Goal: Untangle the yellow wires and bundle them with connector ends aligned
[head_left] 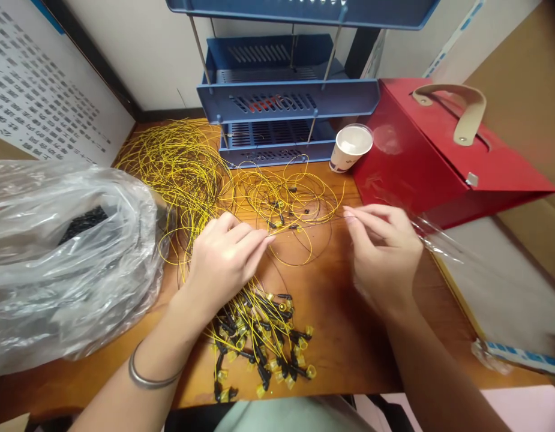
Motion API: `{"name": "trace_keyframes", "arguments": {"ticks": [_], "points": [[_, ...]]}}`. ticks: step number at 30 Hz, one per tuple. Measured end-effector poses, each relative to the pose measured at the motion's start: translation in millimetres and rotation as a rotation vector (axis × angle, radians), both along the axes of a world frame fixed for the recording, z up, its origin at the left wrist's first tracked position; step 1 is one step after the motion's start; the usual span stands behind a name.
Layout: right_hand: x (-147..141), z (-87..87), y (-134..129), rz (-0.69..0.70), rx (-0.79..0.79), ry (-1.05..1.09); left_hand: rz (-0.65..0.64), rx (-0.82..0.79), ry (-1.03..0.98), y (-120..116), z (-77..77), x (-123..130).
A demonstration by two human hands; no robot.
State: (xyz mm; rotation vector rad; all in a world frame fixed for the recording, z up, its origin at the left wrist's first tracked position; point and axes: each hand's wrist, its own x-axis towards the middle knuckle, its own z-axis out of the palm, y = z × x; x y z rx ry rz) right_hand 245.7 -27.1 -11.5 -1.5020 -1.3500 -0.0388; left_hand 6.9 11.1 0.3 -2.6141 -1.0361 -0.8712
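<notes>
My left hand (230, 249) is closed in a pinch, with thin yellow wire at its fingertips. To the right, my right hand (385, 255) pinches the end of a thin dark wire (324, 219) that runs between the two hands. Loose coils of yellow wire (304, 174) lie just beyond my fingers, with several small black and yellow parts (279, 219) among them. Below my left hand spreads a heap of black connectors with clear yellow caps (261, 354), joined to yellow wires. A large tangle of yellow wire (178, 159) lies behind my left hand.
A clear plastic bag (79, 270) with dark contents takes up the left side. At the back stands a blue tiered tray rack (286, 99). Beside it are a paper cup (349, 150) and a red box with a beige handle (412, 144), close beyond my right hand.
</notes>
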Motion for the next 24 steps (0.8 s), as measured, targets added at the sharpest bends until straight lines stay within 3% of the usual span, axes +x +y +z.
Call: {"name": "trace_keyframes", "arguments": {"ticks": [3, 7, 13, 19, 24], "points": [[-1.9, 0.9, -0.3, -0.047, -0.062, 0.165, 0.027, -0.007, 0.049, -1.2, -3.1, 1.5], [-5.9, 2.2, -3.5, 0.113, -0.198, 0.419, -0.019, -0.017, 0.060, -4.2, -7.8, 4.9], [-6.9, 2.9, -9.5, 0.317, -0.224, 0.462, -0.070, -0.052, 0.030, -7.1, -9.9, 7.5], [-19.2, 4.2, -14.7, 0.354, -0.343, 0.393, -0.097, -0.074, -0.015, -8.8, -9.6, 12.2], [-33.5, 2.9, -21.8, 0.461, -0.306, 0.331, -0.101, -0.064, -0.033, -11.9, -10.2, 12.3]]}}
